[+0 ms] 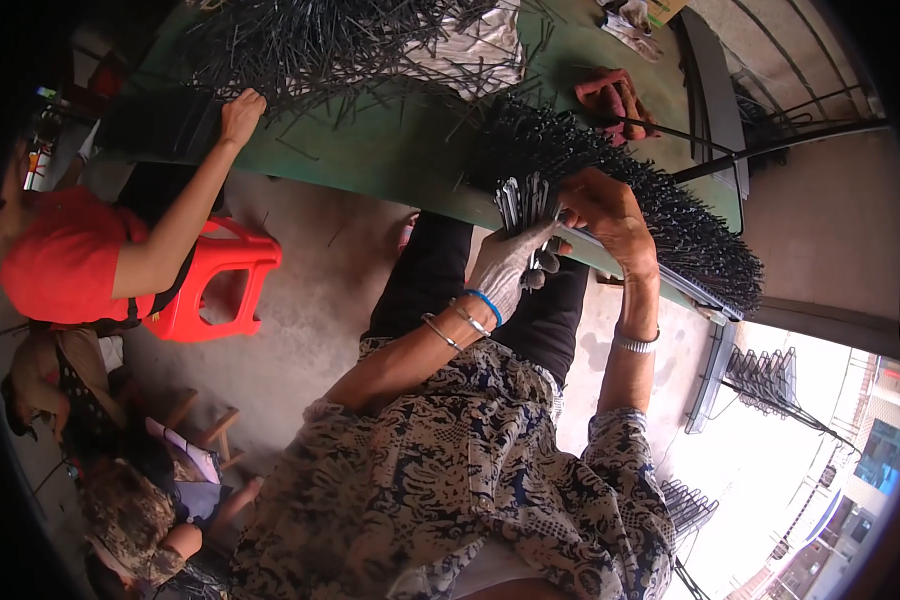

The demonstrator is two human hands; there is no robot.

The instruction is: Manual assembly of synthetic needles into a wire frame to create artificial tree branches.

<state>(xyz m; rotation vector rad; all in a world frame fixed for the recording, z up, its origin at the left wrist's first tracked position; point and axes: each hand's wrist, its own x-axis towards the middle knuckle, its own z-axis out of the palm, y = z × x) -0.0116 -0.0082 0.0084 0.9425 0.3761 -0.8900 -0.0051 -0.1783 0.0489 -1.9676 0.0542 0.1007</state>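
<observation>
Clock positions are read from the bundle (523, 205), with 12 o'clock at the top edge. The bundle, made up of thin metal strips, stands near the table edge, its upper ends fanned toward 12 o'clock. The left hand (503, 265), in a pale glove, is at 6 o'clock, fingers closed around the bundle. The right hand (612, 215), bare, is at 3 o'clock, just beside the bundle with fingers curled. Whether it is pinching a strip cannot be told.

Surroundings:
- Table (320, 150): green; bears the items below.
- Rod pile (670, 205): dark, dense; 2 to 3 o'clock, behind the right hand.
- Cloth (610, 98): red; 1 o'clock.
- Sheet (475, 52): pale; 11 o'clock, partly under the loose rods (300, 45).
- Co-worker's hand (240, 117): between 9 and 10 o'clock, at the loose rods' edge.

Floor item: red stool (255, 253), between 8 and 9 o'clock.
</observation>
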